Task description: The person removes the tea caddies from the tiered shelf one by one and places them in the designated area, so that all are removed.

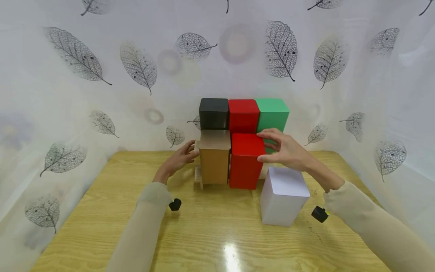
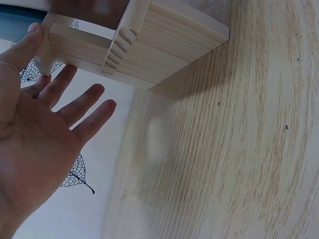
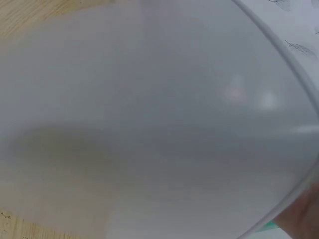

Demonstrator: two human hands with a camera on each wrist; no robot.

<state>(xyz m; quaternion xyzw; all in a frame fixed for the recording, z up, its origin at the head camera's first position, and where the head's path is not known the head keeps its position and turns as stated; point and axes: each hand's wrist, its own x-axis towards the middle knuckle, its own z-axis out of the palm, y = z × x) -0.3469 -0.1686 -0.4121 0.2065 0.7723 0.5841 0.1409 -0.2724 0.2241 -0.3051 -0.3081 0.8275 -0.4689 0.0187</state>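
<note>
A wooden rack [image 2: 124, 50] holds tall boxes in two rows. My left hand [image 1: 182, 155] is at its left end; in the left wrist view, thumb and forefinger pinch the wooden end post while the other fingers spread loosely. The front row has a gold-brown box [image 1: 214, 164] and a red box [image 1: 245, 170]. My right hand [image 1: 284, 150] grips the red box at its right side, thumb near the front edge and fingertips at the back corner. Nearest below that hand stands a white box [image 1: 284, 200], which fills most of the right wrist view.
Behind stand a black box [image 1: 214, 115], a second red box [image 1: 243, 117] and a green box [image 1: 272, 115], side by side. All stand on a wood-grain table [image 1: 200, 226]. A leaf-patterned sheet [image 1: 217, 68] hangs behind and along the sides.
</note>
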